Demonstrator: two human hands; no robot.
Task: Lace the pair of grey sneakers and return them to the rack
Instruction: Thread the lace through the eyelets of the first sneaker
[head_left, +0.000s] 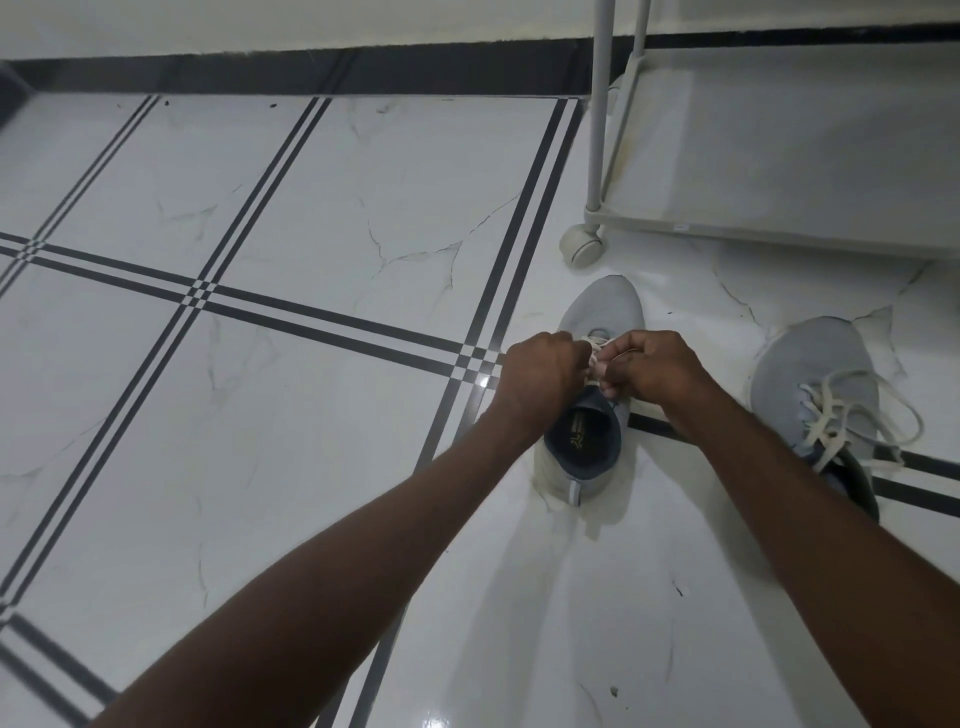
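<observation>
A grey sneaker stands on the floor in front of me, toe pointing away, its dark opening facing me. My left hand and my right hand meet over its tongue, both pinched on the cream lace, which is mostly hidden by my fingers. The second grey sneaker lies to the right, with its cream lace threaded and the loose ends looping over its side. The white rack stands just beyond the shoes at the upper right.
The rack rests on a caster wheel close to the first sneaker's toe, with a white post rising from it. White marble floor tiles with black stripes spread to the left. A dark skirting runs along the wall.
</observation>
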